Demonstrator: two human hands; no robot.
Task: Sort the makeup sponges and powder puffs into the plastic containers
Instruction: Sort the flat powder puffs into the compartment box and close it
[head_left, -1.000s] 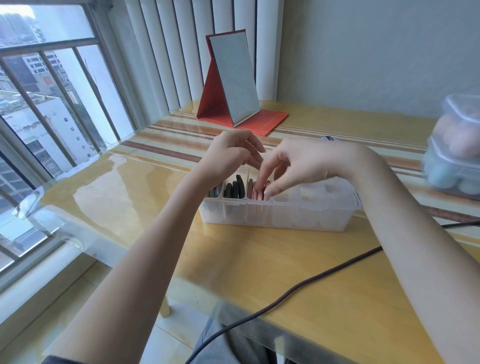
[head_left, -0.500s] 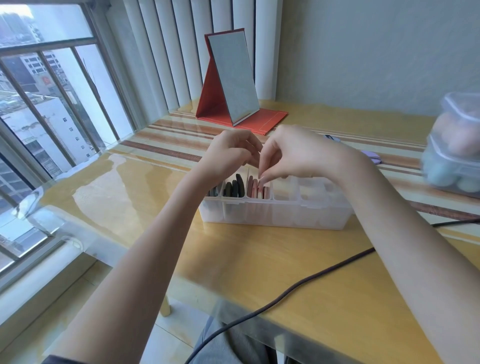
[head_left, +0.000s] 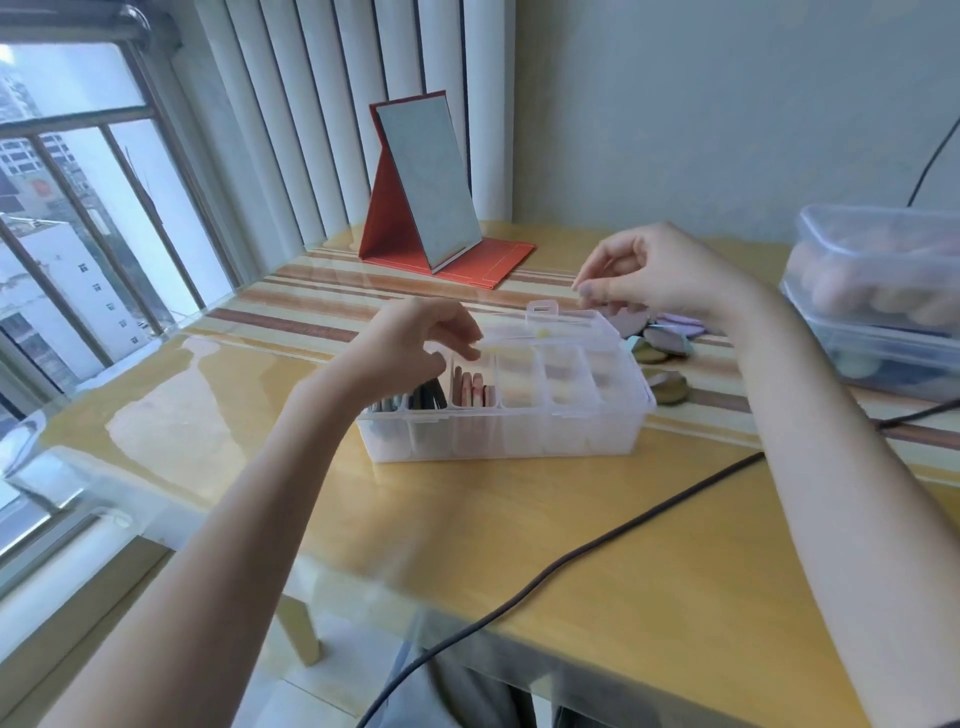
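Observation:
A clear divided plastic container (head_left: 519, 431) stands mid-table with its lid (head_left: 545, 317) folded back. Dark powder puffs (head_left: 426, 400) stand on edge in its left compartments and pink ones (head_left: 470, 389) in the one beside them; the right compartments look empty. My left hand (head_left: 415, 343) hovers over the left end with loosely curled fingers, one fingertip at the back rim, holding nothing I can see. My right hand (head_left: 654, 275) is raised behind the box, fingers loosely curled and empty, above a pile of loose puffs (head_left: 667, 338) in lilac, green and olive.
Two stacked clear containers (head_left: 883, 291) with egg-shaped sponges stand at the right edge. A red folding mirror (head_left: 426, 187) stands at the back. A dark cable (head_left: 571, 561) crosses the near table. The table edge and a window lie to the left.
My right hand has lifted out of the pink compartment and swung back and right, over the loose puffs. My left hand has stayed over the box's left end. The view has shifted.

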